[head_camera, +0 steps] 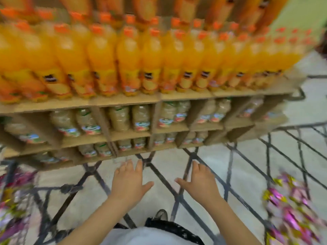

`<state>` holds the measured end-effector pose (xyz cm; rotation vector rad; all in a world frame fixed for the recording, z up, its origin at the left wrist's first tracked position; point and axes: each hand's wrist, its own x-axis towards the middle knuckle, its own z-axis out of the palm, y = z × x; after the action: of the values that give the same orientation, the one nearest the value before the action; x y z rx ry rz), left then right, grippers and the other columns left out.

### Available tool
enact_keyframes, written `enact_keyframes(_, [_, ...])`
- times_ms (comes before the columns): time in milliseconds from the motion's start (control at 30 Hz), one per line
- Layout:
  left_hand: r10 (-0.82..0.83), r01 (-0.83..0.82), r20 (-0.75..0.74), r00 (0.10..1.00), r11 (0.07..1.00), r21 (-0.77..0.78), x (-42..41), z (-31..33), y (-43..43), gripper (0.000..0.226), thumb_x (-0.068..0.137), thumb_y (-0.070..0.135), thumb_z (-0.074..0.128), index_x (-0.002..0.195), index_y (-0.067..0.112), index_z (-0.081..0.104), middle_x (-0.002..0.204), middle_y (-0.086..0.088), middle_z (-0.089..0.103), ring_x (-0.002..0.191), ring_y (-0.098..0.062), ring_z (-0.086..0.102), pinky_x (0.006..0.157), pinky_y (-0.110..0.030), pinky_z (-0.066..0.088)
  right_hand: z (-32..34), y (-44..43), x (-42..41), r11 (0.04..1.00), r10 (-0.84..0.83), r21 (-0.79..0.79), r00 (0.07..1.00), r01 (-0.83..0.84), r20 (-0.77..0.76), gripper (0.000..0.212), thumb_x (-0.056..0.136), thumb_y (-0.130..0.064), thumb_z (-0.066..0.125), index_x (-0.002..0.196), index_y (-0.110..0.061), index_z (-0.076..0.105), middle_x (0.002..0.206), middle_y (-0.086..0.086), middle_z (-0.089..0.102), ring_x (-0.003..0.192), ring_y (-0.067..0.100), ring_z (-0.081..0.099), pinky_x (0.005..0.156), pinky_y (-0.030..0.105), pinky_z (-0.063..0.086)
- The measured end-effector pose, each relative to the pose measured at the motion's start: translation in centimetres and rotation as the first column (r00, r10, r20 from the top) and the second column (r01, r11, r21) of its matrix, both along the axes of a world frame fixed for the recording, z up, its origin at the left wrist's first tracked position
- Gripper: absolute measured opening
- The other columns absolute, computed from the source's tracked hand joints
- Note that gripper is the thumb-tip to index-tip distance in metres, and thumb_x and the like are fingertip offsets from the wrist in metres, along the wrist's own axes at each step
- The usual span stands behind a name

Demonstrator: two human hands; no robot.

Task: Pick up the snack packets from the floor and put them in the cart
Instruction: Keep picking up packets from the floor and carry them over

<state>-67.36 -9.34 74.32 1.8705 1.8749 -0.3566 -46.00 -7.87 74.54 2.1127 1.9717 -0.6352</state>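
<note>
The whole view is blurred by motion. My left hand (130, 181) and my right hand (200, 181) are both stretched out in front of me with fingers spread, empty, over the tiled floor (238, 174). Shiny pink and gold snack packets (290, 204) lie in a heap on the floor at the lower right, well right of my right hand. More pink and gold packets (12, 200) show at the left edge, seemingly behind the wire side of a cart (10, 167); the blur hides the details.
A cardboard display shelf (123, 101) stands right ahead, its top row packed with orange juice bottles (99, 61) and lower compartments holding pale drink bottles (141, 119). The floor has dark diamond lines. My shoe (161, 215) is near the bottom centre.
</note>
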Motion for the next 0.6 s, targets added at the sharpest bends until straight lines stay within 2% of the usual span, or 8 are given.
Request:
enact_keyframes(133, [-0.243, 0.242, 0.021, 0.970, 0.970, 0.033, 9.6, 0.7, 2.2, 0.088, 0.090, 0.071, 0.037, 0.156, 0.019, 0.011, 0.161, -0.014, 0.018, 0.148, -0.031, 0.017, 0.117, -0.041, 0.021, 0.4, -3.4, 9.4, 0.965, -0.262, 0.025, 0.965, 0.262, -0.009, 0.080, 0.088, -0.069, 0.047, 0.142, -0.011, 0.034, 0.140, 0.008, 0.046, 0.129, 0.027, 0.040, 0.103, 0.034, 0.038])
enact_keyframes(233, [-0.418, 0.418, 0.012, 0.908, 0.908, 0.035, 15.9, 1.3, 3.1, 0.089, 0.090, 0.071, 0.038, 0.156, 0.020, 0.008, 0.162, -0.013, 0.015, 0.148, -0.031, 0.018, 0.117, -0.042, 0.022, 0.2, -6.2, 14.2, 0.907, -0.421, 0.013, 0.907, 0.421, 0.013, 0.088, 0.088, -0.071, 0.044, 0.148, -0.010, 0.028, 0.142, 0.009, 0.043, 0.132, 0.027, 0.038, 0.104, 0.034, 0.035])
enact_keyframes(433, [-0.688, 0.689, -0.066, 0.723, 0.725, -0.013, 25.8, 1.1, 3.5, 0.090, 0.089, 0.072, 0.038, 0.156, 0.021, 0.008, 0.161, -0.015, 0.015, 0.146, -0.035, 0.019, 0.117, -0.046, 0.024, -1.6, -11.1, 19.8, 0.773, -0.633, -0.043, 0.774, 0.633, 0.034, 0.095, 0.083, -0.077, 0.043, 0.149, -0.012, 0.025, 0.141, 0.009, 0.045, 0.129, 0.029, 0.041, 0.103, 0.039, 0.040])
enact_keyframes(600, [-0.816, 0.816, -0.086, 0.572, 0.577, -0.042, 32.6, -0.1, 4.3, 0.091, 0.089, 0.072, 0.036, 0.156, 0.021, 0.004, 0.161, -0.016, 0.015, 0.145, -0.036, 0.021, 0.116, -0.046, 0.027, -2.3, -13.4, 24.8, 0.644, -0.760, -0.072, 0.647, 0.762, 0.063, 0.093, 0.084, -0.077, 0.040, 0.150, -0.013, 0.025, 0.139, 0.010, 0.046, 0.127, 0.030, 0.042, 0.101, 0.038, 0.040])
